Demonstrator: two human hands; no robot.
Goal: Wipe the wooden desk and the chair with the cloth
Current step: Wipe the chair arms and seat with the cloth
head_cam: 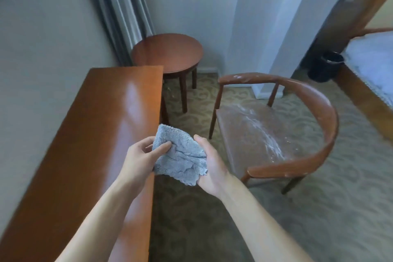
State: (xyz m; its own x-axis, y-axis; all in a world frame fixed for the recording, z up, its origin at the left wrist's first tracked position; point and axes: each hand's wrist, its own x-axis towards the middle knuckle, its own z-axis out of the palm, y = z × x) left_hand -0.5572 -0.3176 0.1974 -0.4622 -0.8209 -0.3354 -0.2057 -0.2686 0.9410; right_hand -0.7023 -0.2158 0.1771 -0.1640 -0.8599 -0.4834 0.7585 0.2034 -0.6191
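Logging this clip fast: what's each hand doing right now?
Left hand: closed, holding the cloth.
Right hand: closed, holding the same cloth.

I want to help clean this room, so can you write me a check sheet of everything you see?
Surface: long glossy orange-brown wooden desk, top bare.
Job's things: fluffy grey cloth; curved-back brown wooden chair, white streaks on seat and armrest.
Clutter: nothing seen.
Grippers: left hand and right hand both hold the cloth, above the desk's edge.
Cables: nothing seen.
Surroundings: round dark wooden side table, grey curtain, black bin, bed, patterned carpet.
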